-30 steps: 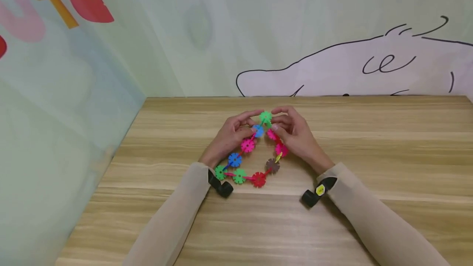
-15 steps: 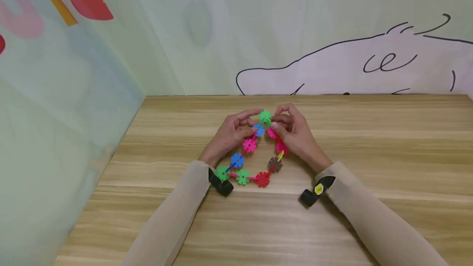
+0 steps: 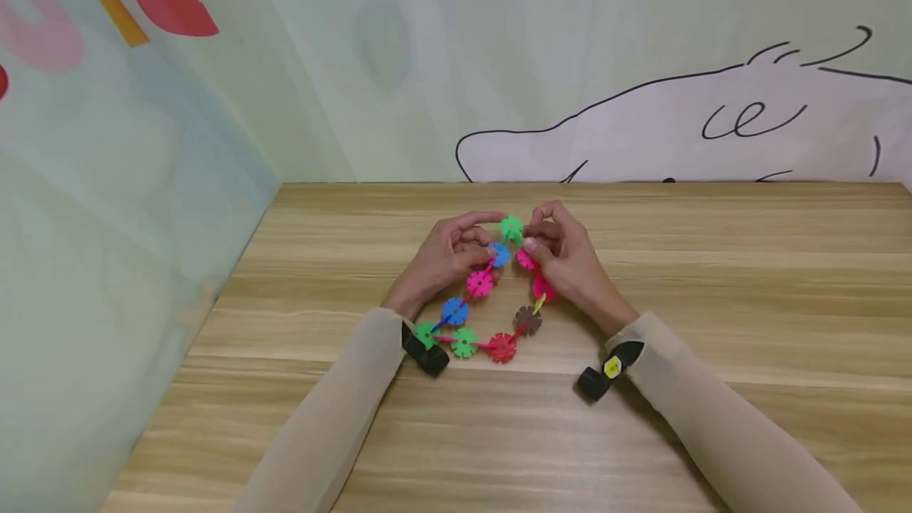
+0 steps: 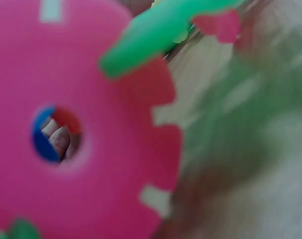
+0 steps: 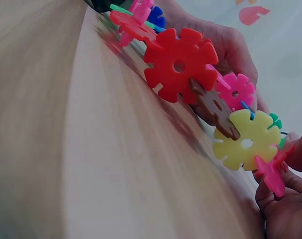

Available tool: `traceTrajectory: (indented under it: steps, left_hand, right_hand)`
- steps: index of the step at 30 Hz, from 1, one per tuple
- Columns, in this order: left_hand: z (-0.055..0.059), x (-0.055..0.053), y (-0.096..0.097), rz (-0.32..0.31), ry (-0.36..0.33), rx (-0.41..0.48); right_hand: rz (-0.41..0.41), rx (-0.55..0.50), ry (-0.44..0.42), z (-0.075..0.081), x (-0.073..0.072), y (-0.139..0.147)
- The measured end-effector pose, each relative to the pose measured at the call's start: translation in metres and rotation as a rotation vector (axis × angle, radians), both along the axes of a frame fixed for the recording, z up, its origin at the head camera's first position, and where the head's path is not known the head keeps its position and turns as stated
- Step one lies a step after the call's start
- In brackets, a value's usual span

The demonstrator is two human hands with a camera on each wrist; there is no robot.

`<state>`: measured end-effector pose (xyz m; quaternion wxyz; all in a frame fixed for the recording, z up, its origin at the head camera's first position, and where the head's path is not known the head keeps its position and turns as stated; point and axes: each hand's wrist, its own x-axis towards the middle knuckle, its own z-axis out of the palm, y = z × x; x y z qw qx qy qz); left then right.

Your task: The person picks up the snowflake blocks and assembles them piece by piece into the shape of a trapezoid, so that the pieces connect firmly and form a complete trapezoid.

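A loop of slotted plastic snowflake discs hangs between both hands in the head view. My left hand (image 3: 442,260) pinches a blue disc (image 3: 502,255) near the loop's far end, its index finger reaching to the green disc (image 3: 511,227) at the top. From the other side, my right hand (image 3: 575,260) grips the chain beside a pink disc (image 3: 526,259), thumb just below the green disc. A red disc (image 3: 502,347) and a brown disc (image 3: 528,321) form the near side. A pink disc (image 4: 106,174) fills much of the left wrist view. In the right wrist view, a yellow disc (image 5: 240,149) sits near the right fingers.
The wood-grain table (image 3: 748,299) spreads around the hands. Behind it stands a pale printed wall (image 3: 399,101), and another wall borders the left side. A black wrist camera (image 3: 593,383) is strapped to the right wrist, with a similar one on the left.
My right index finger has bent and drawn back a little from the green disc. The near end of the loop has swayed slightly right and partly back. Both hands otherwise stay nearly in place.
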<state>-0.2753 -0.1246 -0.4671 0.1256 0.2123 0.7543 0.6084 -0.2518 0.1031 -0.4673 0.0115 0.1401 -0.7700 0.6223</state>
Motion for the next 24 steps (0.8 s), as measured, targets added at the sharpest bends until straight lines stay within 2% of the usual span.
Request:
traceTrajectory:
  steps: [7,16,19,24]
  left_hand:
    - [0.001,0.0,0.0,-0.007,-0.018,0.001]
    - [-0.001,0.002,0.0,0.045,-0.036,0.029]
    - [-0.002,0.002,0.0,0.06,-0.032,0.029]
    - [-0.001,0.002,-0.001,0.076,0.015,-0.045]
  right_hand:
    - [-0.018,-0.001,-0.021,0.001,0.0,-0.007]
    - [0.002,0.082,-0.06,0.002,0.0,0.008]
    - [-0.02,0.163,0.001,0.001,0.009,0.018]
    - [-0.064,0.331,0.132,-0.004,0.038,0.031]
